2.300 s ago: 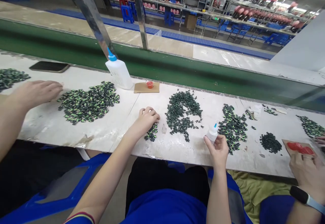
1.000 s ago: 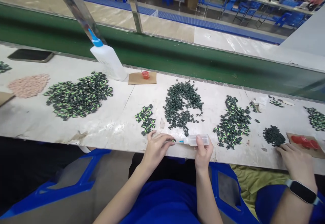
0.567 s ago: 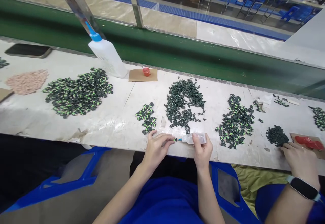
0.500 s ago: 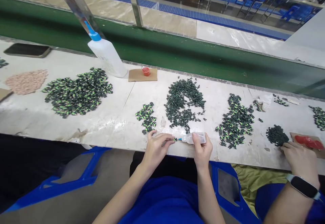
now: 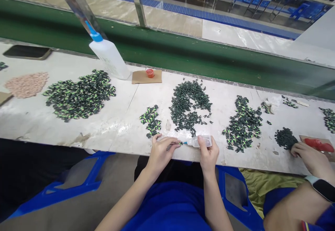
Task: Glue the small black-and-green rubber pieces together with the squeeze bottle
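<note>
Between the thumb and fingers of my left hand (image 5: 162, 151) is pinched a small black-and-green piece (image 5: 180, 143). My right hand (image 5: 209, 153) is closed round a small clear squeeze bottle (image 5: 198, 141), tipped on its side. Its blue nozzle points left, right at the small piece; whether they touch I cannot tell. Just beyond my left hand lies a little group of black-and-green pieces (image 5: 151, 121). Dark green rod-shaped bits (image 5: 185, 103) form a pile in front of both hands. To the right spreads another heap of black-and-green pieces (image 5: 242, 128).
A large white bottle with a blue tip (image 5: 111, 58) stands behind, beside a red cup (image 5: 150, 72) on cardboard. Leftward are a big black-and-green heap (image 5: 80, 96), pinkish bits (image 5: 26, 84) and a phone (image 5: 27, 52). At right, another person's hand (image 5: 310, 152) is by a black pile (image 5: 285, 138).
My hands, the small piece and the squeeze bottle look almost unmoved. The other person's wrist and forearm at the right have shifted rightward.
</note>
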A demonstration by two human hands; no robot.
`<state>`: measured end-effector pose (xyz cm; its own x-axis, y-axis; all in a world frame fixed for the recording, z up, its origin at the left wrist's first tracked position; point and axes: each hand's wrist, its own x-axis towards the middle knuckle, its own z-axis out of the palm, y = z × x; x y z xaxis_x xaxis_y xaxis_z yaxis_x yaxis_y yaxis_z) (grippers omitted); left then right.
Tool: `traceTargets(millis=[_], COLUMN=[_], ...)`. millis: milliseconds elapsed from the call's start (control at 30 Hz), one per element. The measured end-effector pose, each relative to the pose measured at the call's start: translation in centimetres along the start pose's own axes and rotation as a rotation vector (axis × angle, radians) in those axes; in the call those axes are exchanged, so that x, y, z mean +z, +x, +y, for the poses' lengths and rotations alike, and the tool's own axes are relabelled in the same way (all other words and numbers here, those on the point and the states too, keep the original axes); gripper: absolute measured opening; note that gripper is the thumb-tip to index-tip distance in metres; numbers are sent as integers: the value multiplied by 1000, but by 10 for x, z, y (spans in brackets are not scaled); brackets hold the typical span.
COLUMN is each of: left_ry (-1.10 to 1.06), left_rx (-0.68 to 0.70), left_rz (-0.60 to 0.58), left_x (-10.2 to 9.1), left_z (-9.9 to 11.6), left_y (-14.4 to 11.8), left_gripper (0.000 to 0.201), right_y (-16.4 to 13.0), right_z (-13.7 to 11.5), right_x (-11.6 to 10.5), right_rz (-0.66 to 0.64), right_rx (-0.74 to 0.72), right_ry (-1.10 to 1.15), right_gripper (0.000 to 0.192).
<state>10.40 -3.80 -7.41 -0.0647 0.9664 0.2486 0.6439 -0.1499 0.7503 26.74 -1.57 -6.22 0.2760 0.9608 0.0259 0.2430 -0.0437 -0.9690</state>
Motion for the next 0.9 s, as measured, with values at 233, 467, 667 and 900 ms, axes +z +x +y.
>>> traceTargets(millis=[233, 467, 667, 900], left_ry=[-9, -1, -5, -31], left_rx=[-31, -54, -63, -89], left_rz=[-21, -8, -15, -17], left_x=[0, 1, 0, 1], left_z=[3, 5, 6, 5], left_y=[1, 0, 0, 0], left_gripper=[10, 11, 11, 11], right_y=[0, -1, 1, -1], right_z=[-4, -4, -9, -4], right_x=[0, 1, 2, 2], right_rz=[37, 29, 26, 65], right_rx=[-1, -2, -6, 7], right_ry=[-11, 3, -4, 54], right_gripper=[37, 38, 39, 39])
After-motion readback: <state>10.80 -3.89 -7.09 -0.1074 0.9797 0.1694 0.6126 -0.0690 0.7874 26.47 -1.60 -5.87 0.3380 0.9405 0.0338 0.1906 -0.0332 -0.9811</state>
